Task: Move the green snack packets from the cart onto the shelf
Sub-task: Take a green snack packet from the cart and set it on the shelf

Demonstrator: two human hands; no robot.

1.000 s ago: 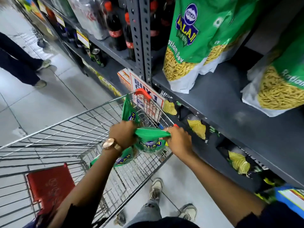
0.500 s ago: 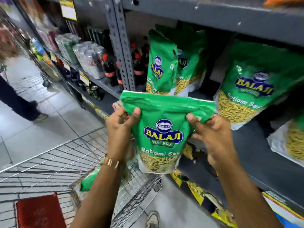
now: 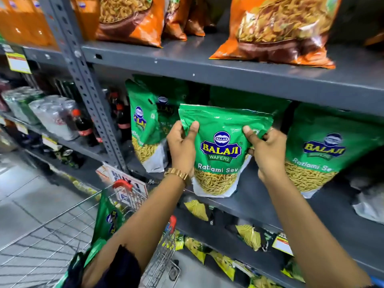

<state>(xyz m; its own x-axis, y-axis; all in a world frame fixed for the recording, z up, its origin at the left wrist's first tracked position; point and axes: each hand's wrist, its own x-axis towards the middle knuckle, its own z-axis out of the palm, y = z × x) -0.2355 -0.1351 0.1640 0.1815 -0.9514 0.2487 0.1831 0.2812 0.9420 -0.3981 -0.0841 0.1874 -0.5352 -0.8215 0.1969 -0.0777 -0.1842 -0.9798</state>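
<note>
A green Balaji Ratlami Sev packet (image 3: 220,150) stands upright at the front edge of the grey middle shelf (image 3: 255,202). My left hand (image 3: 182,146) grips its left side and my right hand (image 3: 268,150) grips its right side. More green packets stand on the same shelf, to the left (image 3: 143,125) and to the right (image 3: 324,150). Below at the left, another green packet (image 3: 108,217) leans inside the wire cart (image 3: 52,231), and green packaging shows by my left elbow.
Orange snack bags (image 3: 278,30) fill the shelf above. Yellow-and-black packets (image 3: 249,235) lie on the shelf below. A perforated grey upright (image 3: 89,96) separates a bay of cola bottles (image 3: 83,127) at the left. A "buy 1" sign (image 3: 126,183) hangs beside the cart's red-tipped corner.
Both hands lifted the green packet out of the cart and carried it up and forward to the middle shelf. The view has tilted upward.
</note>
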